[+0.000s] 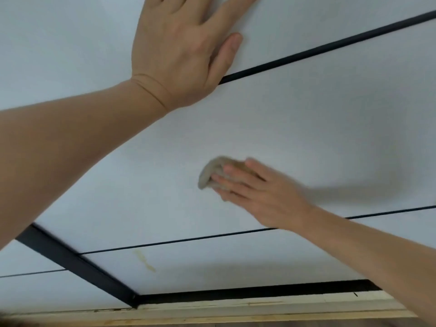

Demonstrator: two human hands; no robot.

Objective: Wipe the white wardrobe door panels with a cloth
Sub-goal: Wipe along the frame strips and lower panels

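The white wardrobe door [306, 119] fills the view, split into panels by thin black strips. My left hand [186, 48] lies flat against the upper panel, fingers straight, thumb beside a black strip [330, 47]. Lower down, my right hand [257, 192] presses a small beige cloth [211, 172] onto the middle panel with straight fingers; the hand and cloth are blurred. A yellowish streak [145, 261] marks the panel below.
A thick black frame bar [77, 263] runs diagonally at lower left and meets a black bottom rail [247, 293]. Under it lies a pale wooden track [236, 310]. Another white panel [35, 291] sits left of the bar.
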